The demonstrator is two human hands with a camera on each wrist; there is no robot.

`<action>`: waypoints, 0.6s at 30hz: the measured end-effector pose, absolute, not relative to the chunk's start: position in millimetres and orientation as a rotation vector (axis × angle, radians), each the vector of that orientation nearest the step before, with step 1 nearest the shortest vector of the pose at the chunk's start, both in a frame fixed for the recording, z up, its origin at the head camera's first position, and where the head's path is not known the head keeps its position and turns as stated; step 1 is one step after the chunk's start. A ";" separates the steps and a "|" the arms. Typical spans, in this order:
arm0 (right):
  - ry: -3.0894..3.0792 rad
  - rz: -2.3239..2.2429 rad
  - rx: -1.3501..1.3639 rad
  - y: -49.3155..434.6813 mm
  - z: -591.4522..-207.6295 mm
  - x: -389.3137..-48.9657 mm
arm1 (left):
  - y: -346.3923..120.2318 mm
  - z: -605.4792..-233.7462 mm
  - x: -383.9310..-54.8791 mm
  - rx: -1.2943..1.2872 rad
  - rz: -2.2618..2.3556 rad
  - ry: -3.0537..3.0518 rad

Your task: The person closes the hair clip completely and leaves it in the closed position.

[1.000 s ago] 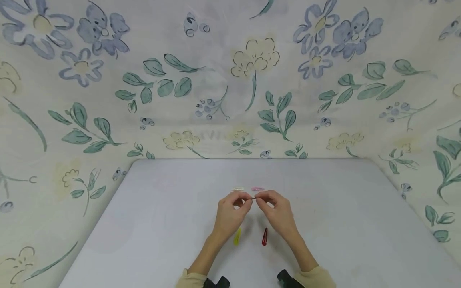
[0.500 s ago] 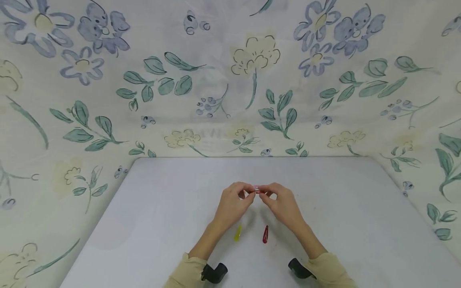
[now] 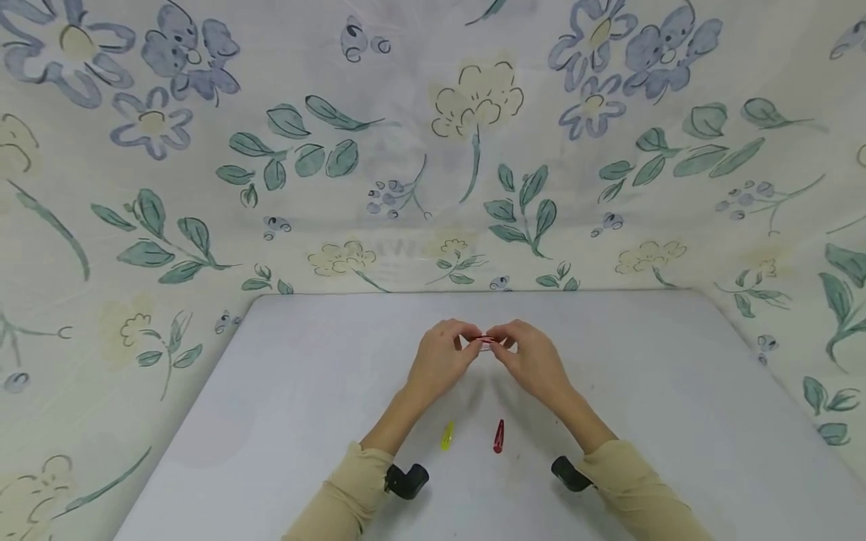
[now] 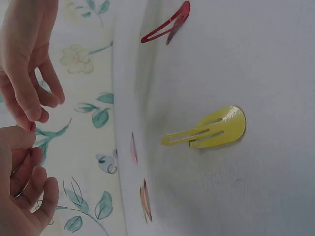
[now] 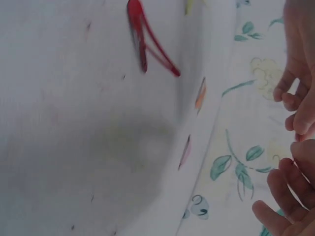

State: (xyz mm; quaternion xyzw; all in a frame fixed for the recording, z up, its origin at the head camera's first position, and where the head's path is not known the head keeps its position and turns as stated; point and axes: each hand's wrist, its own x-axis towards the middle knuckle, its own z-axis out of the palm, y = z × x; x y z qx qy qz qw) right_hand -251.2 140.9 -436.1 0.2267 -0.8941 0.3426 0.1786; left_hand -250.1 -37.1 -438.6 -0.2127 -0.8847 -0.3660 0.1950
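Observation:
Fingers of my left hand [image 3: 443, 364] and right hand [image 3: 534, 364] meet in the head view, pinching a small red hair clip [image 3: 485, 339] by its two ends above the table. Fingertips hide most of this clip in both wrist views. Nearer the body, a yellow snap hair clip [image 4: 216, 130] and another red snap hair clip [image 5: 140, 34] lie on the white surface, each with its parts sprung apart. Farther back lie a pink hair clip [image 5: 185, 152] and an orange-toned hair clip [image 5: 200, 96]; in the head view the hands largely cover that spot.
A white table [image 3: 284, 421] with rounded far corners carries the clips. Floral cloth [image 3: 406, 150] hangs behind and along the sides. Dark wrist cameras [image 3: 407, 481] protrude inward from beige sleeves [image 3: 345, 488], over the near part of the table.
Both hands have moved up and away from the body together, still pinching the red clip. It showed as a thin dark line earlier; more of its red shows now. The table clips stay put.

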 end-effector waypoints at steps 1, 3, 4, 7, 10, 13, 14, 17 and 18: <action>-2.543 0.949 0.640 141.6 -436.0 -253.2 | -36.1 -438.6 -252.1 -0.597 -1.013 -2.487; -2.578 0.913 0.639 142.8 -435.5 -256.5 | -34.5 -438.9 -255.7 -0.595 -0.997 -2.502; -2.595 0.896 0.638 142.7 -435.6 -257.6 | -34.2 -438.6 -256.7 -0.595 -0.990 -2.512; -2.631 0.844 0.641 142.5 -435.6 -262.0 | -32.8 -437.8 -261.4 -0.586 -0.970 -2.545; -2.671 0.800 0.628 142.1 -433.9 -267.2 | -31.4 -436.0 -267.2 -0.577 -0.960 -2.586; -2.702 0.763 0.622 141.4 -433.8 -272.7 | -30.4 -435.5 -272.4 -0.563 -0.948 -2.634; -2.713 0.755 0.617 141.4 -434.1 -274.1 | -29.8 -435.8 -274.1 -0.560 -0.938 -2.648; -2.722 0.725 0.613 140.2 -435.0 -277.2 | -29.1 -437.3 -278.3 -0.557 -0.902 -2.687; -2.729 0.719 0.611 139.7 -434.9 -277.8 | -29.1 -437.7 -279.4 -0.558 -0.890 -2.697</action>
